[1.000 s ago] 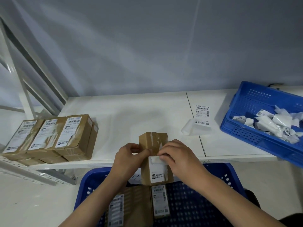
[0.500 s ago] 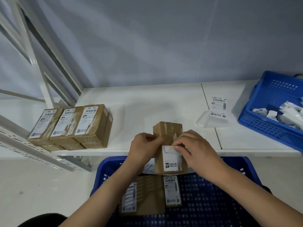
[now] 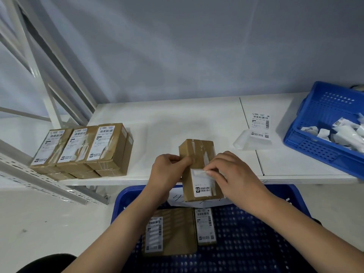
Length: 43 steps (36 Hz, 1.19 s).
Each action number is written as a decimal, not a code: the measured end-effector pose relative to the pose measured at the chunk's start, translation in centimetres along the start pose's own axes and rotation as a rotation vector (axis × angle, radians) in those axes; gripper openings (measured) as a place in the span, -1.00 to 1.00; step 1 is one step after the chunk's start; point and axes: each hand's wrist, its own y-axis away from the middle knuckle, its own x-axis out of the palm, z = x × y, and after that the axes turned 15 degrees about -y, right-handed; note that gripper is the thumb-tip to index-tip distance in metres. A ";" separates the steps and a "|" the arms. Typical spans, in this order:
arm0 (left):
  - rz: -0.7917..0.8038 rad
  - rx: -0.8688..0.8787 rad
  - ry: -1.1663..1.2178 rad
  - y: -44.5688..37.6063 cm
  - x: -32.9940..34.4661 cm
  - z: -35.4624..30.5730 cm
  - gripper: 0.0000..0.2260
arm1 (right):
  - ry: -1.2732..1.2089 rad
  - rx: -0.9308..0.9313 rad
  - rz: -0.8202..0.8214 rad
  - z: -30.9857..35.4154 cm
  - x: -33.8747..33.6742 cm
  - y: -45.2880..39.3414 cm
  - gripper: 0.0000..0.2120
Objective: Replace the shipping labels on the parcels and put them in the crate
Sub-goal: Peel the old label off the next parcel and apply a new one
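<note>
Right hand (image 3: 234, 174) peeled old label (image 3: 202, 183) further down parcel (image 3: 199, 170); more bare cardboard exposed.

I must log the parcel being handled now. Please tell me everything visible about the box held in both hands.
The box is a small brown cardboard carton, taped shut, tilted with its far end up over the table's front edge. The left hand grips its left side. The right hand pinches the curled top edge of its white label, which is partly peeled off.
</note>
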 end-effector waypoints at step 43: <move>-0.016 -0.099 0.117 -0.5 -1.6 -0.2 -0.77 | 0.005 -0.168 -0.076 -0.1 0.1 0.6 -0.94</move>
